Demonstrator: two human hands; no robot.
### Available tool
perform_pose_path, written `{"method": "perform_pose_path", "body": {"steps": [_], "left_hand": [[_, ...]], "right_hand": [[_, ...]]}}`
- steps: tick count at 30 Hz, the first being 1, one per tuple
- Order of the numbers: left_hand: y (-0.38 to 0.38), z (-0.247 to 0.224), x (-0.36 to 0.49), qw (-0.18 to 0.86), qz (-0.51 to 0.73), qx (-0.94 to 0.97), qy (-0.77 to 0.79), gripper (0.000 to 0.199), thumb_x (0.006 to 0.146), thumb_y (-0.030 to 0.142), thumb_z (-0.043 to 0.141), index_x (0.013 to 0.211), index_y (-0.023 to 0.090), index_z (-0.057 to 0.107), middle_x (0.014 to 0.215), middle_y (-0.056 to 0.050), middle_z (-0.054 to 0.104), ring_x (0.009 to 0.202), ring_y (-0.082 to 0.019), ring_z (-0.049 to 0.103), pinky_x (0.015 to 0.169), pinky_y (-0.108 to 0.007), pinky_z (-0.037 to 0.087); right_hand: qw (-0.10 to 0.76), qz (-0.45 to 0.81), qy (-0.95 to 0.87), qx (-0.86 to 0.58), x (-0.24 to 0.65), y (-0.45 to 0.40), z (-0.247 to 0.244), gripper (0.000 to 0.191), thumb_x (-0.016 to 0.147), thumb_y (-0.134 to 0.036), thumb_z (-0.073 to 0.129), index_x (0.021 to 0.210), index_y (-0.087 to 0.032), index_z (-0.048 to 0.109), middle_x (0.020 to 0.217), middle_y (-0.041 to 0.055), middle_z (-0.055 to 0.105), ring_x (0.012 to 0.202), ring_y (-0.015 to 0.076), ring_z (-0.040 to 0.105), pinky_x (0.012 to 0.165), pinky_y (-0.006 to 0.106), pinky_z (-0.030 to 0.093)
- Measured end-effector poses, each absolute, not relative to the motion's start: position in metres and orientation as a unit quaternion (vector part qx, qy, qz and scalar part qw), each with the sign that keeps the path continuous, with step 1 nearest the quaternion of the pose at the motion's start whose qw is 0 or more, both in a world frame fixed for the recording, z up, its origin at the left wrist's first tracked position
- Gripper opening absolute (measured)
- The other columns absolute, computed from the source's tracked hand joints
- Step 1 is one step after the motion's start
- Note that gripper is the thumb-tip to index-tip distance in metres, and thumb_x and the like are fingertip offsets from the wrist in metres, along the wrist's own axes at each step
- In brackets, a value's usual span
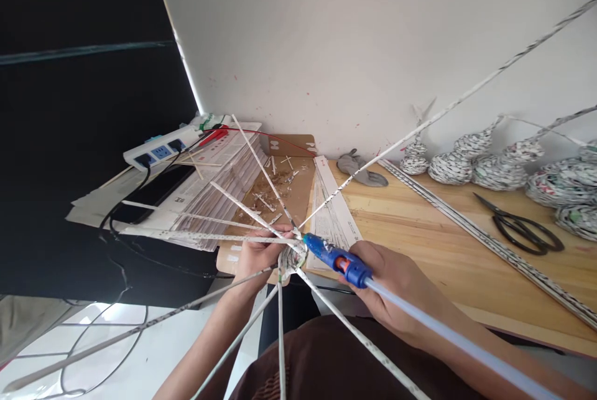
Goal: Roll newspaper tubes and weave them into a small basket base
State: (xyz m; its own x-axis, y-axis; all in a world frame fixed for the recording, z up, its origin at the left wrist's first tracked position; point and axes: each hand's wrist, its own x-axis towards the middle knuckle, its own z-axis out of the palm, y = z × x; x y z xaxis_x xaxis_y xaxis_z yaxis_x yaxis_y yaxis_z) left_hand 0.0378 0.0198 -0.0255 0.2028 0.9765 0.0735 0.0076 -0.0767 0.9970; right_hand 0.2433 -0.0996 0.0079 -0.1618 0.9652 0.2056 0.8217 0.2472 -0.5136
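Observation:
My right hand [389, 285] is closed round a blue hot glue gun [329, 255]. A long translucent glue stick [433, 322] runs out of the gun's back end toward the lower right. The nozzle meets the near side of a small woven paper piece [293, 259], from which several rolled paper strips [368, 350] spread out in all directions. My left hand [259, 255] grips this piece from the left, its fingers partly hidden behind the strips. Whether glue is coming out is too small to tell.
Several woven paper gourds [459, 167] stand along the wall, right. Black scissors [522, 229] and long paper rods [466, 226] lie on the wooden table [420, 251]. A grey glove [361, 170] lies behind. Left, a paper stack [224, 182] carries a phone [156, 191] and power strip [163, 148].

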Motion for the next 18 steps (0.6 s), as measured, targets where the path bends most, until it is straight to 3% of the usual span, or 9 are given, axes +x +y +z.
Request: {"method": "perform_pose_path", "body": {"steps": [10, 14, 18], "left_hand": [[0.025, -0.03, 0.02, 0.505, 0.465, 0.574, 0.446, 0.022, 0.059, 0.032, 0.082, 0.074, 0.016, 0.077, 0.067, -0.005, 0.073, 0.059, -0.016, 0.063, 0.054, -0.023, 0.049], [0.028, -0.035, 0.01, 0.539, 0.442, 0.559, 0.449, 0.027, 0.059, 0.029, 0.082, 0.082, 0.015, 0.077, 0.065, -0.004, 0.072, 0.05, -0.013, 0.058, 0.048, -0.021, 0.044], [0.031, -0.033, -0.003, 0.537, 0.463, 0.545, 0.448, 0.024, 0.057, 0.027, 0.083, 0.077, 0.015, 0.077, 0.062, -0.003, 0.07, 0.055, -0.013, 0.06, 0.052, -0.021, 0.047]], "right_hand": [[0.217, 0.053, -0.781, -0.584, 0.235, -0.089, -0.004, 0.011, 0.085, -0.011, 0.045, 0.09, -0.02, 0.049, 0.084, 0.0035, 0.058, 0.077, 0.0183, 0.052, 0.068, 0.028, 0.036], [0.2, 0.052, -0.79, -0.577, 0.236, -0.085, -0.008, 0.007, 0.087, -0.015, 0.048, 0.091, -0.02, 0.051, 0.085, 0.004, 0.058, 0.078, 0.0191, 0.051, 0.069, 0.03, 0.037], [0.221, 0.097, -0.747, -0.619, 0.241, -0.083, -0.006, 0.006, 0.088, -0.02, 0.051, 0.093, -0.02, 0.054, 0.086, 0.0055, 0.059, 0.078, 0.0208, 0.054, 0.069, 0.032, 0.039]]}}
